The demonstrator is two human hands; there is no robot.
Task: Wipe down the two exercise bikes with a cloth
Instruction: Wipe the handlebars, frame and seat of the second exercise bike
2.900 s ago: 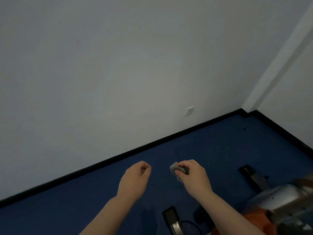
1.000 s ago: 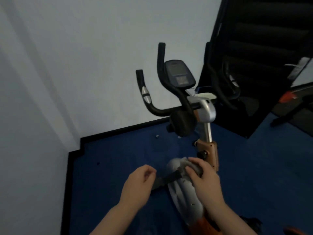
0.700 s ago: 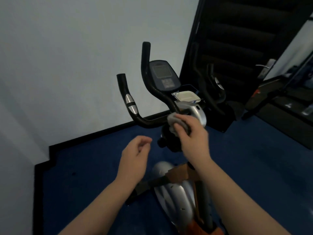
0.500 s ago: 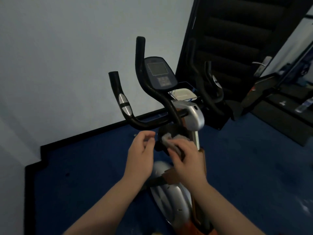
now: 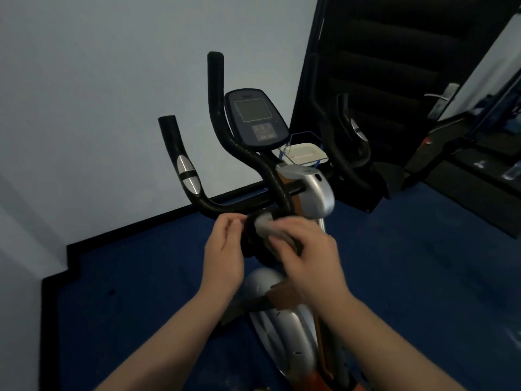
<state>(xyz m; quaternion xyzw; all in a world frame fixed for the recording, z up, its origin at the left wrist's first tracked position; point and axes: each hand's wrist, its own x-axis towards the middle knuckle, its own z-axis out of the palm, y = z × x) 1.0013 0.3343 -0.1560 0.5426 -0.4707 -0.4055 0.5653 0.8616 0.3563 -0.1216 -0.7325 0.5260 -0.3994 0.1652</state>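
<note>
Grey cloth (image 5: 266,225) pinched in right hand (image 5: 307,255), pressed on black knob (image 5: 253,241) mid-bike. Left hand (image 5: 224,249) curled beside, grip on knob unclear. Could slip off; bunched cloth, rounded surface.

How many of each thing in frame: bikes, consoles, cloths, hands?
Exercise bikes: 2, the near bike and a second bike behind it, mostly dark
Consoles: 1, the display
Cloths: 1, grey cloth
Hands: 2, left hand, right hand holding the cloth
Total: 6
</note>
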